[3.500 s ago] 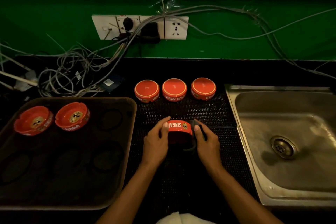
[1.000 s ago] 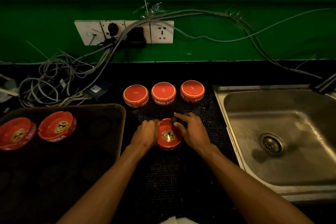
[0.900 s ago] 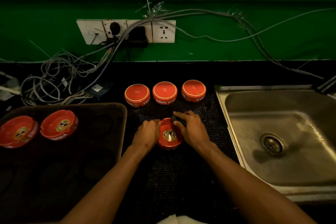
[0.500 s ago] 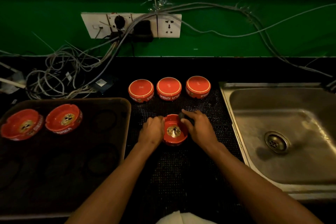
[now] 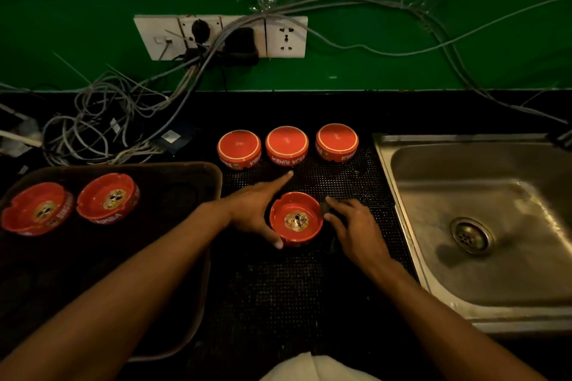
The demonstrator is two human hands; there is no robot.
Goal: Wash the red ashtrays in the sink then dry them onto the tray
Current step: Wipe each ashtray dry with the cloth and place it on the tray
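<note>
One upright ashtray [image 5: 296, 219] sits between left hand [image 5: 253, 210] and right hand [image 5: 356, 226].

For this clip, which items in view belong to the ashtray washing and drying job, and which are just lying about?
Job:
- ashtray between the hands
- three upturned ashtrays
- two ashtrays on the tray
- tray
- sink
- dark cloth in right hand

Lying about:
- tangled cables
- wall sockets

head-worn wide view, facing forward and down, close over counter [image 5: 278, 303]
</note>
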